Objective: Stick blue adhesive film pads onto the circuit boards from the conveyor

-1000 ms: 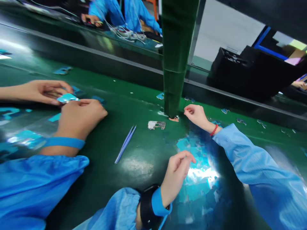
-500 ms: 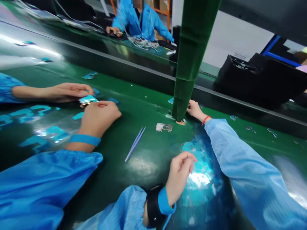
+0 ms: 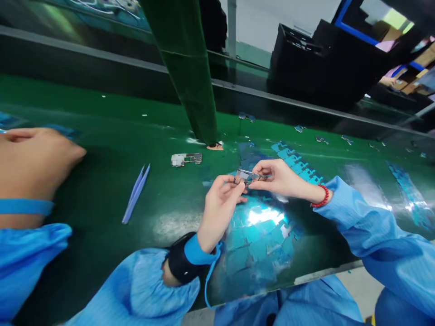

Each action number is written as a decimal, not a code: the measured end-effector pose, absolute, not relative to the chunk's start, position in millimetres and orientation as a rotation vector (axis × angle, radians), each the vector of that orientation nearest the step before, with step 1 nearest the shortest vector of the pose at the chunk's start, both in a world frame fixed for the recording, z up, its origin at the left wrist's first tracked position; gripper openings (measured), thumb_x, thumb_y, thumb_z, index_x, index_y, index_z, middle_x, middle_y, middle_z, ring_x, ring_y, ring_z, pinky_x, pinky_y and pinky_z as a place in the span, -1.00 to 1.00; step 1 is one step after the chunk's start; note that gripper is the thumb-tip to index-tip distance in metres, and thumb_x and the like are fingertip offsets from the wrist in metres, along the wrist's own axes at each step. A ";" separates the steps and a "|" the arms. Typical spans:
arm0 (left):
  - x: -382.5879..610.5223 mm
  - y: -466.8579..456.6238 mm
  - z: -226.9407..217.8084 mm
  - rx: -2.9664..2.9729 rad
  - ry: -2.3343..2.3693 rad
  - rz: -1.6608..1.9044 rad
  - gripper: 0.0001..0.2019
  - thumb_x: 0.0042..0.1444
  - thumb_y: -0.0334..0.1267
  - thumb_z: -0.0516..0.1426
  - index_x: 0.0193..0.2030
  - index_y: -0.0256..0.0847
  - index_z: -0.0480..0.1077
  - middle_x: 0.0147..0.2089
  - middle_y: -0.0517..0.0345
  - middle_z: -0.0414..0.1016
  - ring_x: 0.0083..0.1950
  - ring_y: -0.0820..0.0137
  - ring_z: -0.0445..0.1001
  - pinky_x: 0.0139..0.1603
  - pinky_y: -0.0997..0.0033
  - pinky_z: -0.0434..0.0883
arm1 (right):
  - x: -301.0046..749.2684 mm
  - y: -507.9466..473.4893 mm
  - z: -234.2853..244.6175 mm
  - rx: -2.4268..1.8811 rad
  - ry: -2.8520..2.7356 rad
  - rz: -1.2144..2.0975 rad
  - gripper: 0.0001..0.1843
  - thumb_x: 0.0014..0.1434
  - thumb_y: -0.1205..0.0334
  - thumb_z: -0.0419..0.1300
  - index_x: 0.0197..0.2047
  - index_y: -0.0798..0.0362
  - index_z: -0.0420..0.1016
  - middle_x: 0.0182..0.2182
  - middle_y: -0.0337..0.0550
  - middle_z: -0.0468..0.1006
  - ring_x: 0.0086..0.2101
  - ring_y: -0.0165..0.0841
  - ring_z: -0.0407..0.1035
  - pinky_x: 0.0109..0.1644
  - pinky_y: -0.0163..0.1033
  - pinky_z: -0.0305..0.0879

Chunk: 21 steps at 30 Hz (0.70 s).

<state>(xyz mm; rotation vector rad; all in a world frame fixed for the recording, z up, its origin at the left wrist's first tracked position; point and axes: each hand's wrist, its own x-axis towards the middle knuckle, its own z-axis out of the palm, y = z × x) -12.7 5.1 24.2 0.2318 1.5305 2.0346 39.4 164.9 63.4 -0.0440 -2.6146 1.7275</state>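
Observation:
A small circuit board [image 3: 246, 174] with silvery metal parts is held up between both hands, above the green mat. My left hand [image 3: 219, 208], with a black band and a blue strap at the wrist, pinches its left end. The fingertips of my right hand [image 3: 283, 178], which wears a red bead bracelet, grip its right end. Below them lie many blue-filmed pieces [image 3: 261, 240] under a shiny clear sheet. Another silvery circuit board [image 3: 186, 159] rests flat to the left, near the post. Blue tweezers [image 3: 136, 194] lie farther left, with their tips pointing away.
A green-wrapped post [image 3: 190, 77] rises from the bench behind the loose board. At the left edge is a co-worker's hand [image 3: 37, 163]. More small boards [image 3: 321, 140] are scattered along the back, and rows of blue pieces [image 3: 297, 163] lie at right. Black equipment [image 3: 316, 63] stands beyond.
My view has swung right. My right hand has come back from behind the post with a circuit board, and my left hand, which was held apart, has joined it on the board.

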 end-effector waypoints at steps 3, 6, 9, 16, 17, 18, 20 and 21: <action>-12.5 5.3 28.8 0.361 1.589 1.986 -0.70 -0.05 -0.18 0.28 -0.19 -0.21 0.36 -0.34 0.23 0.51 -0.35 0.44 0.48 -0.34 0.45 0.49 | 46.7 169.8 67.0 -0.057 -2.664 1.808 -0.81 -0.01 0.23 0.34 -0.37 0.11 0.42 -0.48 -0.27 0.50 -0.44 -0.44 0.42 -0.37 -0.35 0.36; -15.0 6.2 30.5 0.420 1.638 1.970 -0.77 -0.05 -0.18 0.27 -0.30 -0.26 0.43 -0.37 0.19 0.51 -0.42 0.46 0.45 -0.38 0.44 0.48 | 64.5 172.4 59.6 -0.088 -2.669 1.572 -0.76 0.05 0.17 0.32 -0.22 0.11 0.48 -0.31 -0.14 0.59 -0.29 -0.34 0.51 -0.20 -0.23 0.46; -21.4 6.7 30.9 0.228 1.583 2.075 -0.80 -0.13 -0.24 0.28 -0.35 -0.26 0.45 -0.43 0.20 0.50 -0.43 0.47 0.42 -0.43 0.49 0.41 | 93.5 172.2 37.1 -0.066 -2.723 1.072 -0.47 0.04 0.07 0.36 0.07 0.04 0.43 0.11 0.06 0.46 0.14 -0.13 0.32 0.21 0.06 0.26; -33.3 0.4 34.5 0.208 1.445 1.864 -0.90 -0.20 -0.30 0.06 -0.63 -0.22 0.35 -0.65 0.24 0.27 -0.66 0.54 0.14 -0.65 0.51 0.08 | 124.9 170.8 -2.6 -0.203 -2.723 0.746 -0.78 0.20 0.15 0.24 -0.09 -0.03 0.54 0.05 -0.02 0.55 0.09 -0.12 0.39 0.23 0.26 0.12; -32.7 -0.6 34.8 0.239 1.443 1.802 -0.85 -0.19 -0.27 0.04 -0.68 -0.21 0.32 -0.71 0.25 0.18 -0.70 0.55 0.06 -0.67 0.50 0.02 | 123.9 170.7 -1.1 -0.193 -2.670 0.781 -0.82 0.20 0.17 0.24 -0.13 -0.02 0.55 0.00 -0.03 0.58 0.04 -0.15 0.44 0.21 0.20 0.18; -31.4 -1.3 35.1 0.267 1.442 1.743 -0.78 -0.16 -0.24 0.03 -0.73 -0.21 0.30 -0.76 0.26 0.10 -0.72 0.55 0.01 -0.68 0.49 -0.02 | 122.7 170.5 1.6 -0.183 -2.615 0.823 -0.84 0.21 0.19 0.24 -0.14 -0.02 0.56 -0.05 -0.04 0.61 -0.01 -0.19 0.47 0.18 0.14 0.24; -27.7 -2.0 35.5 0.327 1.457 1.635 -0.66 -0.06 -0.17 0.05 -0.77 -0.23 0.32 -0.82 0.27 0.02 -0.74 0.55 -0.04 -0.68 0.47 -0.07 | 121.4 169.7 8.6 -0.161 -2.510 0.884 -0.82 0.22 0.24 0.23 -0.10 -0.05 0.54 -0.12 -0.07 0.63 -0.06 -0.23 0.50 0.12 0.05 0.34; -25.5 -1.9 35.8 0.364 1.488 1.580 -0.63 -0.02 -0.13 0.07 -0.76 -0.25 0.36 -0.83 0.27 0.02 -0.74 0.55 -0.04 -0.67 0.47 -0.07 | 121.6 169.0 12.0 -0.146 -2.470 0.897 -0.79 0.22 0.27 0.22 -0.06 -0.06 0.53 -0.13 -0.08 0.63 -0.07 -0.24 0.50 0.10 0.02 0.37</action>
